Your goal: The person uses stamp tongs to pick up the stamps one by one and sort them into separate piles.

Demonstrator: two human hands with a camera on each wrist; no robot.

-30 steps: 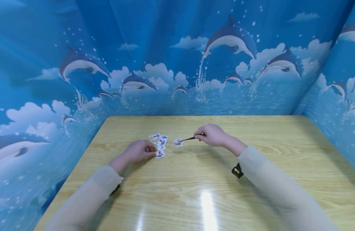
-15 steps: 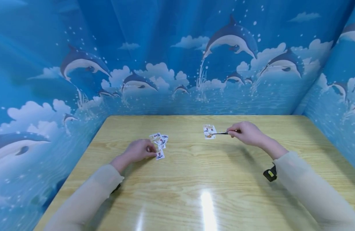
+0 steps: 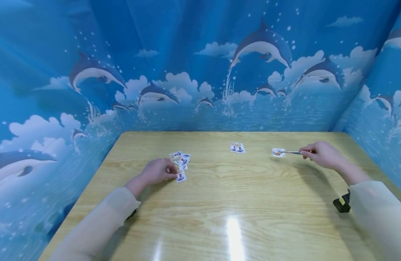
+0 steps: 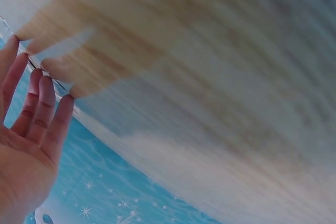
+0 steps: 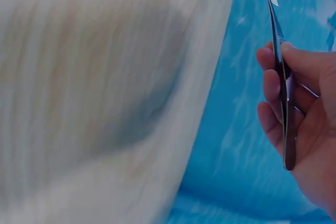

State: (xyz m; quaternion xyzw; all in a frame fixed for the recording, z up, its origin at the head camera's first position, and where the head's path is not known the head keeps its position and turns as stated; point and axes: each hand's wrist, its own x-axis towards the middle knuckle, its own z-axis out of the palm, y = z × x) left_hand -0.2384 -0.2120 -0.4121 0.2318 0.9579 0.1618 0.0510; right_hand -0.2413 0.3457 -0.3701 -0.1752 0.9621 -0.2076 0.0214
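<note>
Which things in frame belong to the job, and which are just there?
Part of the job:
- right hand, gripping the tweezers
- printed card at the tweezers' tip
- card cluster beside the left hand
- overlapping cards farther back

Apparently just there:
- dolphin curtain
- wood-grain table, as work surface only
- black wrist device

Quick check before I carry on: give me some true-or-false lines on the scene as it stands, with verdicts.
1. The right hand holds tweezers. True.
2. The left hand holds tweezers too. False: none there; its fingers are at the near end of the card pile.
3. The tweezers' tips are at a picture card. True.
4. That card lies on the pile. False: it is apart, well to the right.
5. Some overlapping cards lie near the table's far edge. True.
</note>
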